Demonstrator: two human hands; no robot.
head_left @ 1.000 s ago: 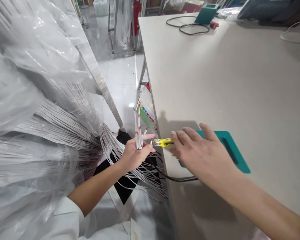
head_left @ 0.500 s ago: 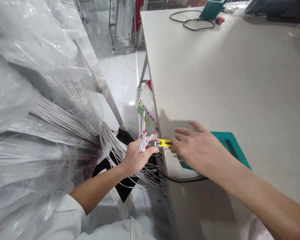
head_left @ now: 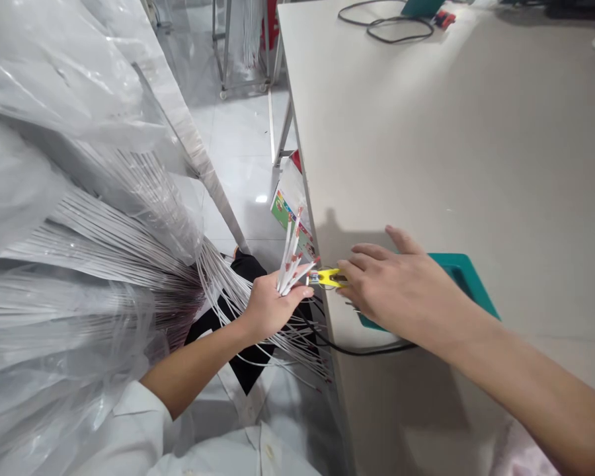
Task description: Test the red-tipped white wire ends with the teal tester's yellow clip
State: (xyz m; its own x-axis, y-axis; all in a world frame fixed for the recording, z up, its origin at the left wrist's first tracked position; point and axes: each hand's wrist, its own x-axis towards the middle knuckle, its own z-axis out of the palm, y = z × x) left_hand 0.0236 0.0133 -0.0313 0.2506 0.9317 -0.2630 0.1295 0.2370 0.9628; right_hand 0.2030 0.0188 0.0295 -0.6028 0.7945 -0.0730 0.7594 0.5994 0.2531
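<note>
Now the left hand [head_left: 270, 307], closed around the bundle of white wires [head_left: 291, 264], has tilted their red tips toward the yellow clip [head_left: 328, 277]. That clip sits pinched in the right hand [head_left: 401, 291] at the table [head_left: 476, 145] edge, nearer the wires than a second ago, almost touching.

A pale table [head_left: 476, 132] stands on a glossy white tile floor [head_left: 242, 152]; a metal rack [head_left: 228, 53] stands beyond, under bright light.

My one head camera looks forward and steeply down, close over the table [head_left: 451, 152] edge and my forearms.
</note>
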